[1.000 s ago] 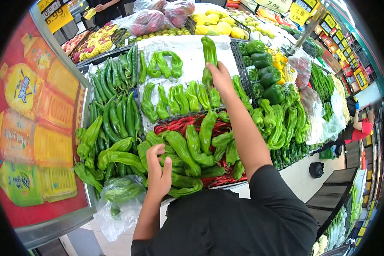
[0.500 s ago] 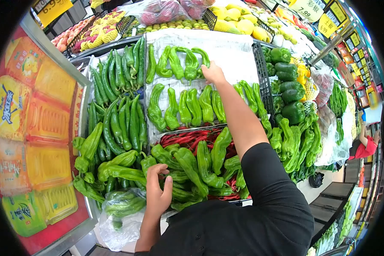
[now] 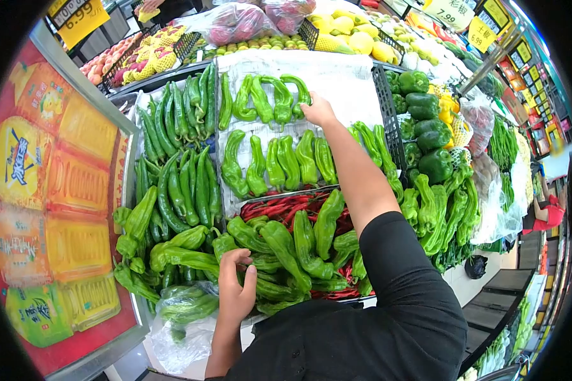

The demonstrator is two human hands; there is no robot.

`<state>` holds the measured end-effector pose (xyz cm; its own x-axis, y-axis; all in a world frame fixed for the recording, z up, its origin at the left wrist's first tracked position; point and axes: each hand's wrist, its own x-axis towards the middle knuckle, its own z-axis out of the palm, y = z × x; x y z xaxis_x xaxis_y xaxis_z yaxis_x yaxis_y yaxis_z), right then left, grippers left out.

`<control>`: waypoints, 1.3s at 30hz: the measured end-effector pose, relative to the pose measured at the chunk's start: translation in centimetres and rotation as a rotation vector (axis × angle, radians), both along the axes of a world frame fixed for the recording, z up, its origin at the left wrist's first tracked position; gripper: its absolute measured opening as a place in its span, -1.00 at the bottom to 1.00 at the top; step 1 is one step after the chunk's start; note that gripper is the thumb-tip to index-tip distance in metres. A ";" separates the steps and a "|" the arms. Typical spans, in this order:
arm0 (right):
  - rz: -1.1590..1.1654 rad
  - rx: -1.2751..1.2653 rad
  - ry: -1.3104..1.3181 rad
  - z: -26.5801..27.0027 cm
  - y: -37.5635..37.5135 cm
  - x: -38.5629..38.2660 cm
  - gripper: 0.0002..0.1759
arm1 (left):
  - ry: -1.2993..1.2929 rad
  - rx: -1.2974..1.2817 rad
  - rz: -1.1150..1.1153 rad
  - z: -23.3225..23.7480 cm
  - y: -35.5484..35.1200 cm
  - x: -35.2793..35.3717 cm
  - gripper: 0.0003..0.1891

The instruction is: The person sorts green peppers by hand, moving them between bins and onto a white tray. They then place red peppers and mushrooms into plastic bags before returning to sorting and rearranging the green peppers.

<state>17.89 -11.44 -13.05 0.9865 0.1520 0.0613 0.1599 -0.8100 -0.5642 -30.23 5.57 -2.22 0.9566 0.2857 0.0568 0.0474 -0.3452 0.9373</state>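
My right hand (image 3: 318, 109) reaches to the back of the white-lined tray (image 3: 346, 82). Its fingers are closed on the lower end of a curved green pepper (image 3: 297, 89), the rightmost in a short row; the fingertips are partly hidden. In front of that row lies a second row of green peppers (image 3: 288, 163). Low in the middle, my left hand (image 3: 237, 289) hovers at a heap of loose green peppers (image 3: 279, 244), holding nothing, its fingers loosely bent and the thumb apart. Red chillies (image 3: 276, 206) show beneath the heap.
Long green chillies (image 3: 181, 181) fill the left section. A clear plastic bag with peppers (image 3: 187, 311) sits beside my left wrist. To the right are a black crate edge (image 3: 389, 117) and dark green bell peppers (image 3: 433, 136). A drink-printed panel (image 3: 57, 197) stands at left.
The view has shifted slightly. My right hand stays at the same pepper, whose lower end has moved a little toward the right. The left hand keeps nearly the same place and shape.
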 end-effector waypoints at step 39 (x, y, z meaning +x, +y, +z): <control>0.316 1.066 0.040 16.5 -6.8 -33.6 -0.70 | 0.013 0.723 -0.382 -4.8 -2.6 -12.2 -0.42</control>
<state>-15.70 -18.21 3.40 0.9170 0.2852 0.2788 0.2392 0.1660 -0.9567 -42.42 2.99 -6.98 0.9825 -0.1631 0.0899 -0.1862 -0.8590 0.4769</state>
